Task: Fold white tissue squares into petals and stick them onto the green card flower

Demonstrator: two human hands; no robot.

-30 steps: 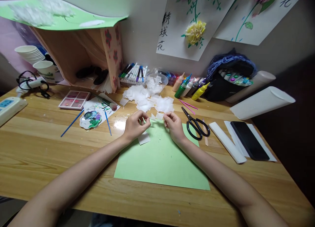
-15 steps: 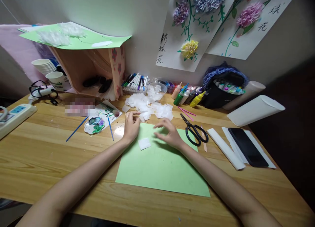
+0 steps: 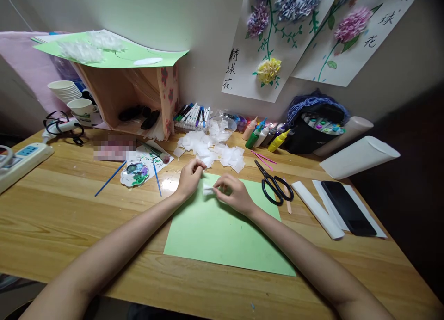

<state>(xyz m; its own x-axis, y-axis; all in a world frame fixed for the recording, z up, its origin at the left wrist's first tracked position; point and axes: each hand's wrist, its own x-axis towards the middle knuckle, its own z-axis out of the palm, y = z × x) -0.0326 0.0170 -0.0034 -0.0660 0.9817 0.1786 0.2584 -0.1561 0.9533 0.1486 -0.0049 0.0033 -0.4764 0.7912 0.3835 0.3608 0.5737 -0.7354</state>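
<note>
A white tissue paper square (image 3: 207, 189) is pinched between the thumb and fingers of my right hand (image 3: 235, 194), just above the upper part of a green sheet of paper (image 3: 225, 236). My left hand (image 3: 189, 179) is at the sheet's top left edge with its fingers closed. Its fingertips meet the near edge of a loose pile of white tissue paper squares (image 3: 197, 146); what they hold, if anything, is hard to see.
Black-handled scissors (image 3: 275, 186) and a wooden stick lie right of the sheet. Farther right are a white paper roll (image 3: 319, 210) and a phone (image 3: 348, 206). A paint palette (image 3: 135, 174) and brushes lie left. Paint bottles (image 3: 255, 137) and markers (image 3: 192, 117) line the wall.
My right hand has moved left and closed on the tissue paper square, which lay flat on the green sheet before. It is now lifted and tilted. My left hand has shifted slightly right.
</note>
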